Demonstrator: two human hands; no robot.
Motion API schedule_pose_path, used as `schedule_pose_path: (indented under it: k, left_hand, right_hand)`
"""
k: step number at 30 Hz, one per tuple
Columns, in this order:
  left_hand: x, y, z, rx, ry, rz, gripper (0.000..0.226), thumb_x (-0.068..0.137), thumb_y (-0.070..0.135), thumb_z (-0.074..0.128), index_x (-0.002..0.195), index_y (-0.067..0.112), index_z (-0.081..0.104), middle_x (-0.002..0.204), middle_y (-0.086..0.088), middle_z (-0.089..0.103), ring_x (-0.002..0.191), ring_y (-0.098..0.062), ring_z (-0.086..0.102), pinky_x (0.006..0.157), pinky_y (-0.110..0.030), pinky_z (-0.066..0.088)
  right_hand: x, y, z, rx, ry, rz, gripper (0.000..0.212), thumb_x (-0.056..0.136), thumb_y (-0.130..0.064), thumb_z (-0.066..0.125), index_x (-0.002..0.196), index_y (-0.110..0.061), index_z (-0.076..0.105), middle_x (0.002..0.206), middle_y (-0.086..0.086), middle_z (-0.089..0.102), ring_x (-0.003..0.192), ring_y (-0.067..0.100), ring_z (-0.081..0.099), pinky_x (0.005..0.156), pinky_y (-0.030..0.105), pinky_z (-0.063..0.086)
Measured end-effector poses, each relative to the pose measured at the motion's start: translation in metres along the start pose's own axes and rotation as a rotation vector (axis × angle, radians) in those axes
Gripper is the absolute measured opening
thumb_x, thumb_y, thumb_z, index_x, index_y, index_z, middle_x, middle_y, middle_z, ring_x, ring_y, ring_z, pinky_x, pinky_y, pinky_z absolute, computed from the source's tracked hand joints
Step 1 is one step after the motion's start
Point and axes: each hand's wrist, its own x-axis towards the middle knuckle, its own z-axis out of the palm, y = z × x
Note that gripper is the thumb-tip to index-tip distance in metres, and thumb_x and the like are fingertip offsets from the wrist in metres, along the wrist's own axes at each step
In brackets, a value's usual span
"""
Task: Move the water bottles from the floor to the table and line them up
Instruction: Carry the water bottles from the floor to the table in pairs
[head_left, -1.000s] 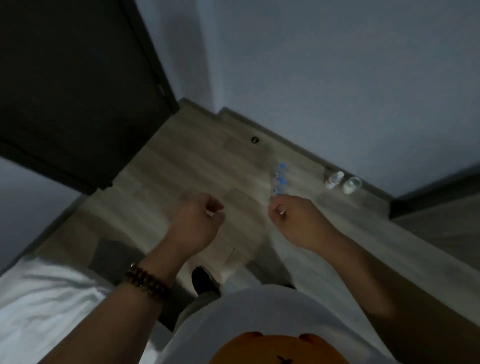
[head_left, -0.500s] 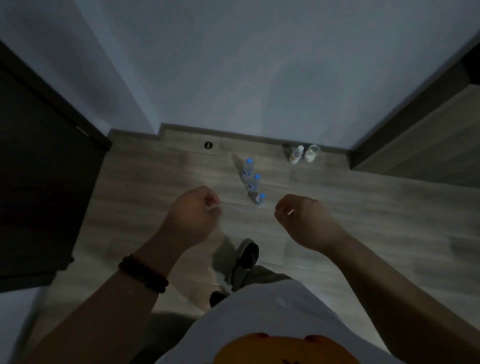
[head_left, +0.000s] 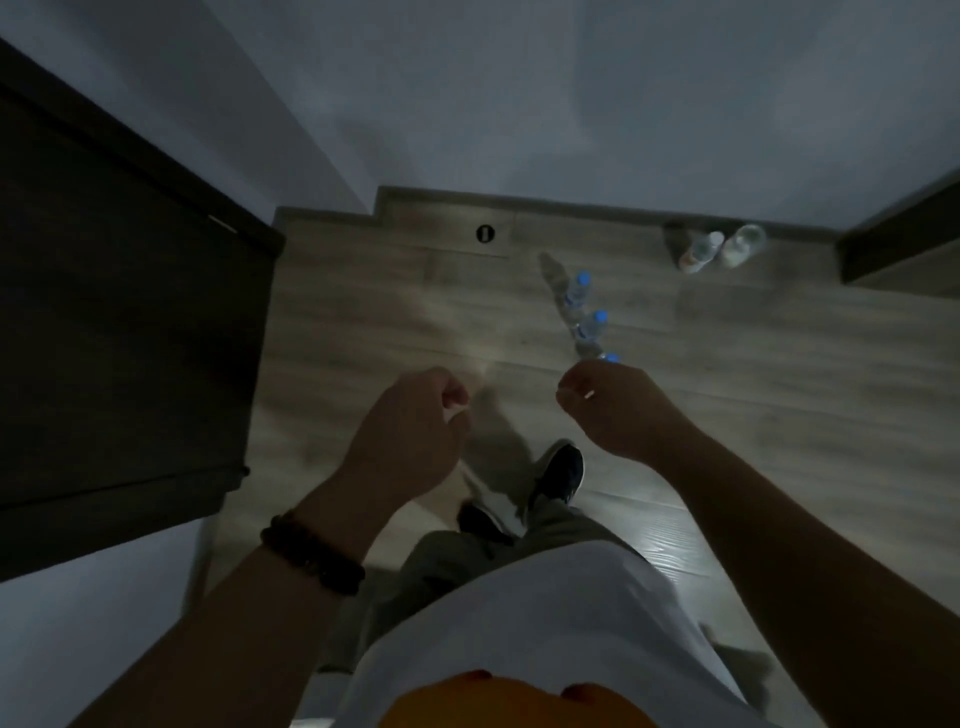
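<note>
Dim room, view from the head looking down at a wood-plank floor (head_left: 363, 322); both hands raised in front of the body, neither holding anything. Left hand (head_left: 410, 426) curled into a loose fist, fingers pressed in toward the palm, empty; dark bead bracelet (head_left: 311, 553) on that wrist. Right hand (head_left: 613, 410) also curled shut, fingers folded in, empty; it sits in front of the nearest bottle in the view, contact not discernible.

Three water bottles with blue caps stand upright in a short row on the floor, running away from the person: far bottle (head_left: 575, 293), middle bottle (head_left: 589, 335), near bottle (head_left: 608, 357) mostly hidden behind the right hand, only its cap showing. Bottles sit close together, touching or not I cannot tell.

Two more clear containers (head_left: 722, 249) stand by the baseboard at upper right, well apart from the row; small round black floor fitting (head_left: 484, 233) near the wall; dark cabinet (head_left: 119, 322) fills the left side; one dark shoe (head_left: 558, 475) visible on the floor between the arms.
</note>
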Motion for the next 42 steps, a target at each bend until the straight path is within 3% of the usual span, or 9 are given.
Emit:
schedule_pose_path:
  k: [4,11,14,18,25,29,33,38,42]
  left_hand:
    - [0.044,-0.005,0.007,-0.020,-0.114,0.038,0.005,0.090,0.026,0.063,0.088,0.029,0.059,0.092,0.010,0.058,0.078,0.001,0.050,0.061,-0.011,0.031]
    - [0.188,-0.049,0.086,-0.001,-0.363,0.126,0.001,0.091,0.026,0.063,0.091,0.026,0.061,0.084,0.013,0.060,0.074,0.001,0.053,0.056,-0.008,0.035]
    - [0.246,-0.075,0.142,-0.014,-0.428,0.097,0.006,0.093,0.028,0.064,0.098,0.026,0.063,0.094,0.012,0.062,0.083,-0.006,0.057,0.068,-0.021,0.039]
    - [0.311,-0.106,0.215,-0.025,-0.407,0.095,0.013,0.091,0.029,0.067,0.083,0.036,0.059,0.088,0.018,0.062,0.085,-0.006,0.058,0.068,-0.020,0.039]
    - [0.390,-0.142,0.311,-0.036,-0.349,0.052,0.004,0.090,0.029,0.069,0.093,0.027,0.067,0.092,0.011,0.068,0.091,-0.012,0.065,0.078,-0.024,0.045]
    - [0.417,-0.149,0.354,-0.019,-0.320,0.085,0.006,0.089,0.032,0.069,0.094,0.031,0.065,0.090,0.014,0.067,0.087,-0.010,0.065,0.077,-0.025,0.046]
    - [0.450,-0.140,0.383,0.117,-0.367,0.152,0.008,0.089,0.036,0.068,0.093,0.032,0.063,0.094,0.010,0.068,0.089,-0.014,0.065,0.080,-0.035,0.053]
    - [0.513,-0.106,0.394,0.292,-0.245,0.265,0.011,0.091,0.039,0.067,0.093,0.031,0.060,0.104,0.005,0.069,0.095,-0.017,0.064,0.081,-0.032,0.051]
    - [0.547,-0.088,0.400,0.329,-0.266,0.246,0.034,0.092,0.048,0.065,0.101,0.015,0.070,0.096,-0.002,0.072,0.088,-0.021,0.067,0.084,-0.038,0.053]
  right_hand:
    - [0.030,-0.006,-0.002,0.020,-0.021,0.040,0.026,0.103,-0.033,0.055,0.117,-0.016,0.068,0.108,0.001,0.071,0.095,0.013,0.064,0.083,0.028,0.047]
    - [0.124,0.052,0.042,0.170,0.057,0.319,0.020,0.100,-0.034,0.059,0.113,-0.021,0.068,0.106,-0.004,0.068,0.095,0.012,0.061,0.079,0.026,0.043]
    - [0.174,0.088,0.087,0.240,0.085,0.406,0.016,0.098,-0.034,0.061,0.107,-0.023,0.068,0.100,-0.007,0.067,0.089,0.010,0.060,0.071,0.025,0.041]
    - [0.245,0.135,0.149,0.370,0.070,0.469,0.012,0.095,-0.037,0.063,0.099,-0.027,0.068,0.088,-0.012,0.068,0.073,0.002,0.063,0.057,0.018,0.043]
    - [0.334,0.217,0.198,0.375,0.114,0.425,0.021,0.096,-0.036,0.063,0.107,-0.020,0.071,0.098,-0.004,0.071,0.092,0.015,0.066,0.083,0.032,0.052]
    - [0.376,0.252,0.204,0.321,0.140,0.349,0.023,0.098,-0.035,0.062,0.109,-0.018,0.071,0.101,-0.001,0.072,0.093,0.014,0.065,0.081,0.029,0.049]
    - [0.406,0.279,0.204,0.259,0.181,0.293,0.021,0.096,-0.034,0.061,0.105,-0.018,0.072,0.100,0.000,0.071,0.091,0.015,0.065,0.077,0.028,0.047]
    - [0.432,0.317,0.188,0.039,0.160,0.264,0.022,0.095,-0.037,0.063,0.097,-0.016,0.071,0.098,0.004,0.071,0.090,0.021,0.065,0.073,0.028,0.044]
    - [0.458,0.347,0.160,-0.003,0.326,0.312,0.038,0.088,-0.036,0.072,0.116,-0.013,0.062,0.103,0.008,0.069,0.090,0.025,0.065,0.068,0.031,0.045]
